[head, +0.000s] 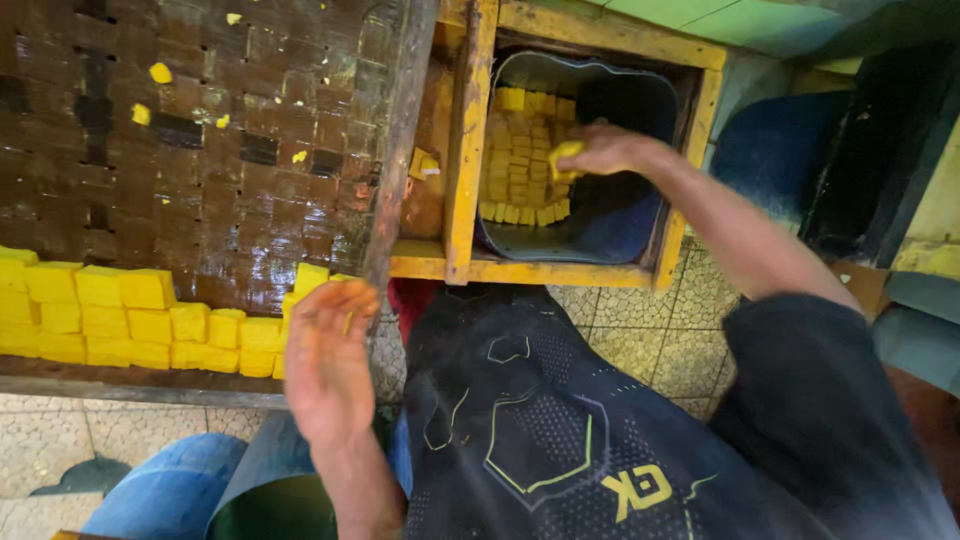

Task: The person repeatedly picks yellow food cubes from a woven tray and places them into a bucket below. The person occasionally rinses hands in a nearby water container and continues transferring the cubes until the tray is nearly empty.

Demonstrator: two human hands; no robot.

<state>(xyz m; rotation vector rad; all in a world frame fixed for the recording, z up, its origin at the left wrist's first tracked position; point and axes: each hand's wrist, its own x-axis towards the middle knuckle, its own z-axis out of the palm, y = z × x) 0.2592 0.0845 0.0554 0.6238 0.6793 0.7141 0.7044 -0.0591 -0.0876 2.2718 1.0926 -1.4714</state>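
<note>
Soap-making workshop: yellow blocks (pixel 130 320) on worn wooden bench (pixel 250 150).

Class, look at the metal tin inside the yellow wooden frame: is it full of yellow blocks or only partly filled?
Partly filled. The yellow blocks cover the left part of the metal tin; its right side shows bare.

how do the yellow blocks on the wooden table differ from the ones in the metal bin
The yellow blocks on the table lie in rows along the near edge of the dark wooden table, beside the left hand. The yellow blocks in the bin look smaller and sit packed against the left wall of the metal bin, where the right hand holds one. Both share the same colour and blocky shape.
</note>
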